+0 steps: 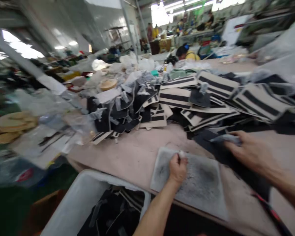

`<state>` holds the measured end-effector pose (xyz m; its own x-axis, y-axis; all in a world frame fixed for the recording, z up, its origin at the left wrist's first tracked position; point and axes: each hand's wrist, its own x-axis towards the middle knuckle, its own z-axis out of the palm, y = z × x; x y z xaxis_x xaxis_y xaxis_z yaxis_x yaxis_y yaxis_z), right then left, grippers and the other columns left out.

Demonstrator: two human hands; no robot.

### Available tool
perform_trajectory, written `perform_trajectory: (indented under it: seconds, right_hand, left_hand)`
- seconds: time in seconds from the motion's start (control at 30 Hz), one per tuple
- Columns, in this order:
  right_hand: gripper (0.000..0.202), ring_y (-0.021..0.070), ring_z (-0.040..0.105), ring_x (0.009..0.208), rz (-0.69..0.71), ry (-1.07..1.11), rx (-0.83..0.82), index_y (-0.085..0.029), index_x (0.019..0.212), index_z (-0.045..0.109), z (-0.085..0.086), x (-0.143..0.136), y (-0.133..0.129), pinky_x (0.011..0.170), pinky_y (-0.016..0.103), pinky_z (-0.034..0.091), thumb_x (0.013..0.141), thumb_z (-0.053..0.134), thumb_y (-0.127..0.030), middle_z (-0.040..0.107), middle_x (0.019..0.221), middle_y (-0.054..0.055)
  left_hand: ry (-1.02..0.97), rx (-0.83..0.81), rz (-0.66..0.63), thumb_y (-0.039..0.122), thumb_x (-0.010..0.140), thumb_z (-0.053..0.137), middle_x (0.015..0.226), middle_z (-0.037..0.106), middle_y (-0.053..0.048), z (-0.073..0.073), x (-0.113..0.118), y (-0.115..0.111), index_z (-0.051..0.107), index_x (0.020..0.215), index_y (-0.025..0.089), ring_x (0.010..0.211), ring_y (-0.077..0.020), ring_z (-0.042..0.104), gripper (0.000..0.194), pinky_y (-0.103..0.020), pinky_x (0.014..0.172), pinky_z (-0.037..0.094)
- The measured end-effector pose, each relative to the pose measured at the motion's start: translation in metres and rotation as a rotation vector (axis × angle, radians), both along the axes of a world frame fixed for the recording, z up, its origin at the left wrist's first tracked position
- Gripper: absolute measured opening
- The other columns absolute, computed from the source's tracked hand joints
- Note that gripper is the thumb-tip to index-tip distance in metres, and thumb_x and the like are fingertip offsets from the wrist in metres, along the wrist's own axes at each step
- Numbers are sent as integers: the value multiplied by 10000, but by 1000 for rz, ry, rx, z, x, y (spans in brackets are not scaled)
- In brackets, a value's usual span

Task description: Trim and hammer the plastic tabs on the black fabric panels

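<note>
My left hand (178, 167) is closed in a fist above a smudged grey mat (201, 183); a small whitish bit shows at its fingertips, too small to name. To the right, my right hand (245, 147) pinches a greyish, clear-looking strip (227, 139) at the upper part of a dark fabric piece (216, 149). That dark piece slants down over the tabletop, under my right forearm. Beyond both hands lies a heap of black pieces and cream pieces with black stripes (175, 97).
A white bin (88, 177) with dark pieces inside stands at the table's near edge. Plastic bags (44, 101) and a tape roll (108, 84) lie to the left. A red and black cord (270, 209) is at lower right. Further back, a person (192, 55) bends low.
</note>
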<state>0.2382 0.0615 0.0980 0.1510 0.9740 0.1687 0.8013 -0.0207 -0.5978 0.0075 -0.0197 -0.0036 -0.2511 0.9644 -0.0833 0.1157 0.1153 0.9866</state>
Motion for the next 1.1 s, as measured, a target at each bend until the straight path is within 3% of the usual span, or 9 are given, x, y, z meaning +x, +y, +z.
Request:
perform_trajectory:
  seconds: [0.07,0.17,0.27,0.4,0.53,0.63,0.7,0.87,1.1]
  right_hand:
    - [296,238,631,681,-42,-58,-124,-247,1047,687,-6,6,-36,642,349,448,794,711,-400,676,756,60]
    - [328,257,663,767,-108,10,-187,-234,1119,647,-30,-11,-77,699,358,468,850,567,-404,710,848,67]
    - [410,277,673,823,-170,101,-179,-204,1179,611,-55,-35,-105,747,386,493,856,518,-440,714,890,88]
    - [463,271,686,823,-166,294,-214,-190,1200,594,-74,-58,-128,749,391,528,857,518,-492,725,920,92]
    - [609,276,646,1105,-52,330,-139,-167,1377,495,-86,-66,-139,946,410,509,879,543,-515,658,1241,142]
    - [570,265,590,1215,54,311,-92,-180,1376,507,-93,-64,-143,1026,403,469,909,530,-507,602,1343,134]
    - [487,263,617,1169,71,294,-89,-188,1295,567,-96,-61,-144,1001,396,481,925,515,-501,640,1282,125]
    - [422,276,668,998,86,193,-80,-162,1129,637,-100,-57,-141,876,375,503,941,500,-514,695,1067,132]
    - [378,240,660,852,56,141,1,-176,966,628,-108,-57,-138,738,311,470,937,509,-534,687,915,105]
  left_hand:
    - [-2,35,1,429,883,579,718,692,-47,-5,-2,6,604,827,172,687,-196,656,264,-275,671,491]
    - [-45,52,-2,430,872,598,739,712,-51,-11,-3,11,625,858,169,714,-208,679,263,-289,701,510]
    - [-85,51,1,438,845,626,746,718,-50,-8,-2,11,636,857,168,734,-210,698,271,-290,718,521]
    - [-105,40,-13,458,825,650,761,715,-49,-4,1,9,637,872,160,733,-202,706,302,-280,714,529]
    - [-130,39,-24,466,816,677,772,716,-44,-4,1,10,639,921,159,742,-200,709,327,-284,724,544]
    - [-174,45,-4,477,819,684,779,715,-44,-1,1,10,634,937,152,737,-190,708,350,-293,740,555]
    - [-195,68,-15,479,826,685,821,724,-55,5,6,11,636,962,147,762,-189,712,362,-305,768,563]
    - [-277,74,-213,472,810,716,927,747,-86,18,37,20,652,991,140,836,-213,726,384,-341,828,574]
    - [-361,24,-278,471,804,724,903,756,-97,-4,70,39,642,1013,127,830,-218,735,411,-344,815,576]
